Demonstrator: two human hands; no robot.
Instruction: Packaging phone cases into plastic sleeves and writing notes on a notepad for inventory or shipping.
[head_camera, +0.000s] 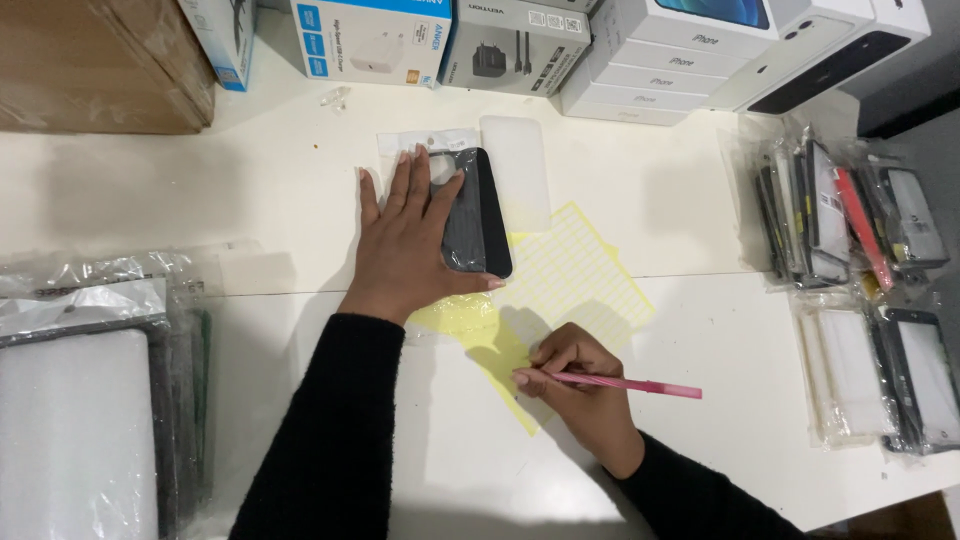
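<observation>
Two bare hands work low over the white surface (700, 330). Nearest, at about five o'clock, the right hand (585, 385) has its grip closed around a pink pen (625, 384), tip down on a yellow sheet of small labels (570, 275). Just beyond, toward eleven o'clock, the left hand (405, 240) lies flat with fingers spread, pressing a black phone case (480, 215) in its clear bag; it holds nothing. A white foam sleeve (515, 170) lies touching the case at one o'clock. Bagged phone screens (850, 215) sit at three o'clock, stacked white phone boxes (665, 65) at twelve. The label sheet looks unpinned, so pen pressure could drag it and smear the mark.
</observation>
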